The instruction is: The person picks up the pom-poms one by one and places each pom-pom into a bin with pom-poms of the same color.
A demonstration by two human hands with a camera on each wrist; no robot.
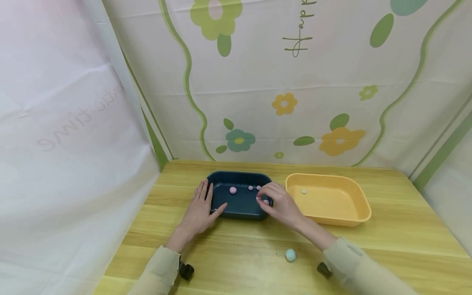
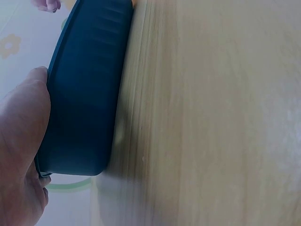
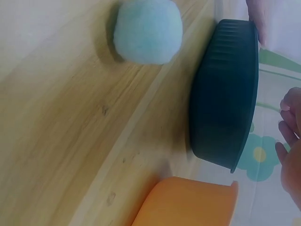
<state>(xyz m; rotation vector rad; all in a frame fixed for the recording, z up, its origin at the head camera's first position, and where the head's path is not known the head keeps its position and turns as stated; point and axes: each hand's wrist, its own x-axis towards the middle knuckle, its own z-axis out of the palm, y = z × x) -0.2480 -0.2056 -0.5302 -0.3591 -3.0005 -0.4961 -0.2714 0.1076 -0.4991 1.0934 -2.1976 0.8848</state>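
My left hand (image 1: 197,213) lies over the left end of a dark blue tray (image 1: 241,207), straight fingers along the left rim and thumb on the near rim. Above the tray's right end, my right hand (image 1: 281,205) pinches a small pink ball (image 1: 258,198) between thumb and forefinger, mostly covered by the fingertips. Inside the tray lie several pink balls, among them a larger one (image 1: 233,190) and a small one (image 1: 250,188) near the far wall. Another pink ball (image 1: 266,202) sits below the right hand, partly hidden by it.
To the right stands a yellow tray (image 1: 332,221) with one small pale green ball (image 1: 304,191) in it. A fuzzy light blue pom-pom (image 1: 290,255) rests on the wooden table (image 1: 236,262) nearer me. Behind the trays hangs a flowered curtain (image 1: 258,73).
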